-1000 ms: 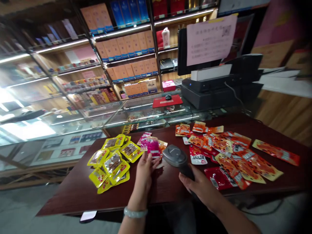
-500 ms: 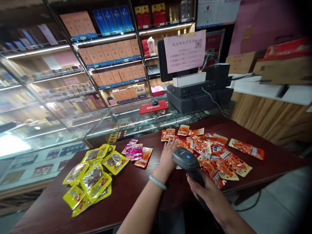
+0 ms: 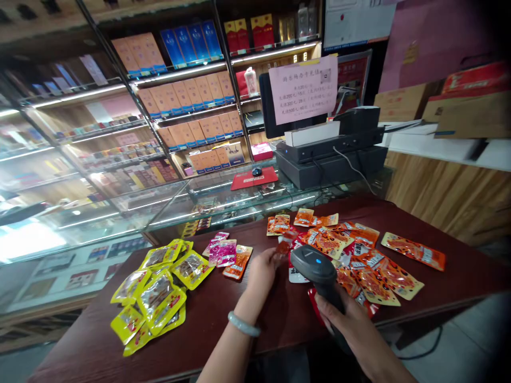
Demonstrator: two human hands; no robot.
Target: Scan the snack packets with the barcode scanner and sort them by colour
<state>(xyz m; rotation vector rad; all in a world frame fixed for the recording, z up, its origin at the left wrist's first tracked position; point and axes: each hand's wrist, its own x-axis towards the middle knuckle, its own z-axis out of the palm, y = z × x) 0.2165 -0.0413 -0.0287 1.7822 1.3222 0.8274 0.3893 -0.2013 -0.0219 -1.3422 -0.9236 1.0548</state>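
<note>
My right hand (image 3: pixel 343 314) is wrapped round the handle of a black barcode scanner (image 3: pixel 315 266) with a blue light on top. Between the closed fingers of my left hand (image 3: pixel 261 268) is the edge of a small reddish snack packet (image 3: pixel 284 246), blurred and lifted off the pile. A pale bracelet circles my left wrist. Right of that hand spreads a heap of orange and red snack packets (image 3: pixel 371 266), partly hidden by the scanner. Left of it lie an orange packet (image 3: pixel 238 261) and some pink packets (image 3: pixel 223 251). Several yellow packets (image 3: pixel 159 295) are piled at the far left.
Behind the dark red table (image 3: pixel 223 319) stands a glass counter (image 3: pixel 207 194) with a red mouse mat (image 3: pixel 254 178). A monitor with a pink paper sign (image 3: pixel 303 88) and a black cash drawer (image 3: pixel 331 165) are at the back. Cardboard boxes (image 3: pixel 471 114) sit at right; shelves fill the wall.
My left hand has closed on a reddish packet and drawn it left from the heap. The scanner, still in my right hand, has shifted slightly right and down in view.
</note>
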